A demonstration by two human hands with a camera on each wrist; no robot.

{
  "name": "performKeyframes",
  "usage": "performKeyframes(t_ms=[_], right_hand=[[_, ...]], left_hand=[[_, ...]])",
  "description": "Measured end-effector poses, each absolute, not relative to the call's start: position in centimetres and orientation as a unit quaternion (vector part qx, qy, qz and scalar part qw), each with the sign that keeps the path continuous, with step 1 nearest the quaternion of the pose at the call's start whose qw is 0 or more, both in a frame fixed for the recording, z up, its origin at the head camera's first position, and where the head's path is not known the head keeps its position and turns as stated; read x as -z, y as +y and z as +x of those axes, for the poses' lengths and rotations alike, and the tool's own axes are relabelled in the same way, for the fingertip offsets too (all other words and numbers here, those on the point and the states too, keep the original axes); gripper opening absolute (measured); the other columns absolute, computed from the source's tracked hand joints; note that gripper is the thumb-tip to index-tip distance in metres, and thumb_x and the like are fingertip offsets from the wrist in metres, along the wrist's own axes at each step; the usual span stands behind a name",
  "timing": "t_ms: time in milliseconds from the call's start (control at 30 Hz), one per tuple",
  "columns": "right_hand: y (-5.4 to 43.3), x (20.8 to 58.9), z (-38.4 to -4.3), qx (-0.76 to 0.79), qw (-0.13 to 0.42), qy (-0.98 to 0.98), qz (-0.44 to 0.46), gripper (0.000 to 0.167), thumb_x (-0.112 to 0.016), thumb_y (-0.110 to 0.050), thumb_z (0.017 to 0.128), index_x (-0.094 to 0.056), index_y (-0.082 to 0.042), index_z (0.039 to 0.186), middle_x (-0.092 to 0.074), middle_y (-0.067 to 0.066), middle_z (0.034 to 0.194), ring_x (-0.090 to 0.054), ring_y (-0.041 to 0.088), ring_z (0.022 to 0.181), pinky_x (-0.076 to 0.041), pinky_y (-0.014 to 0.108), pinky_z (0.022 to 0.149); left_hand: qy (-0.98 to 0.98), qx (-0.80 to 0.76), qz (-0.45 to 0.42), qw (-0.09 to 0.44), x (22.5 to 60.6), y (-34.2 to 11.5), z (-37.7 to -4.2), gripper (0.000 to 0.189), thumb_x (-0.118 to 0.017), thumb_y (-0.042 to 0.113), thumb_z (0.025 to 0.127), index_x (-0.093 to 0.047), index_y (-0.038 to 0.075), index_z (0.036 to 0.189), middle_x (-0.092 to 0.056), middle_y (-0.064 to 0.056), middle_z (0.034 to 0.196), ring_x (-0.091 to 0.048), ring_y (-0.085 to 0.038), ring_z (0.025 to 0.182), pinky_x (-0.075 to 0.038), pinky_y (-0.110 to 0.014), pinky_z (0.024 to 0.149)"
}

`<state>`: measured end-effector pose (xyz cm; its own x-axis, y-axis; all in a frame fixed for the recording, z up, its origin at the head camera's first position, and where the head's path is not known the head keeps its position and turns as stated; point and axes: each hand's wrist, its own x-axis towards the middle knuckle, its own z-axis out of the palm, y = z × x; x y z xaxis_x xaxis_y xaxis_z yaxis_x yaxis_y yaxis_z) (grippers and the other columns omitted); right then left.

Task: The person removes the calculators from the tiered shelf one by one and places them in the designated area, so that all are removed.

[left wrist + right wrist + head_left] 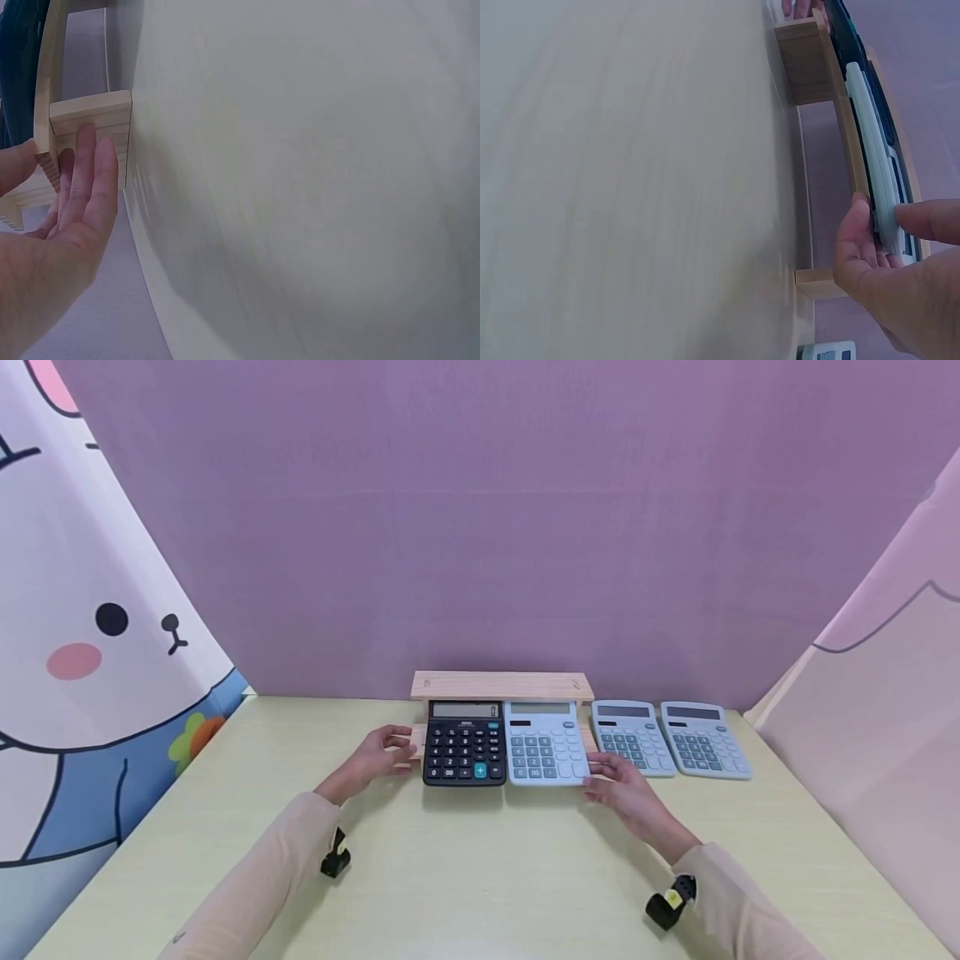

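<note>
A small wooden rack (pixel 502 685) stands against the purple backdrop. Side by side on its lower shelf lean a black calculator (pixel 465 747) and a light blue calculator (pixel 546 747). My left hand (pixel 375 758) holds the rack's left end; in the left wrist view its thumb is at the edge of the wooden shelf (pixel 46 112) and its fingers reach underneath. With thumb on the face and fingers below, my right hand (pixel 632 797) pinches the lower right corner of the light blue calculator, seen edge-on (pixel 874 150) in the right wrist view.
Two more light blue calculators, one nearer (pixel 633 739) and one farther right (pixel 705 741), lie on the pale table (pixel 480 877) beside the rack. A purple cloth (pixel 510 527) rises behind, with a cartoon-printed cloth (pixel 112 693) on the left.
</note>
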<state>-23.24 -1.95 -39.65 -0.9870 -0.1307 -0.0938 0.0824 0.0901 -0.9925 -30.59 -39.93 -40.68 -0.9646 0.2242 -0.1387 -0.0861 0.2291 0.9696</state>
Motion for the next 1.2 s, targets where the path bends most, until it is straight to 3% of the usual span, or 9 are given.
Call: performKeyframes(t_ms=[167,533,1200], right_hand=[[-2.1,39.6,-23.2,0.703,0.088,0.705,0.002,0.05,-0.048,0.007,0.086,-0.028,0.007,0.132,-0.05,0.01,0.111,-0.058,0.012,0.089,-0.053,0.034,0.09],[-2.5,39.5,-23.1,0.716,0.077,0.693,0.031,0.049,-0.047,0.008,0.087,-0.028,0.004,0.133,-0.05,0.016,0.117,-0.059,0.013,0.09,-0.055,0.028,0.085],[-2.3,39.5,-22.0,0.75,0.091,0.655,0.021,0.054,-0.044,0.011,0.086,-0.023,0.01,0.136,-0.053,0.009,0.108,-0.058,0.012,0.092,-0.053,0.029,0.092]], left_hand=[[0.774,-0.618,0.046,0.128,40.8,-40.0,-30.6,0.047,-0.051,0.004,0.092,-0.031,-0.007,0.133,-0.043,-0.024,0.122,-0.059,-0.023,0.096,-0.055,-0.039,0.088],[0.773,-0.619,0.048,0.129,40.8,-40.1,-30.8,0.048,-0.052,0.004,0.091,-0.031,-0.007,0.133,-0.043,-0.024,0.122,-0.059,-0.025,0.098,-0.055,-0.039,0.088],[0.772,-0.62,0.044,0.13,40.8,-40.0,-30.8,0.048,-0.052,0.004,0.091,-0.032,-0.006,0.133,-0.042,-0.025,0.124,-0.059,-0.025,0.098,-0.055,-0.039,0.088]])
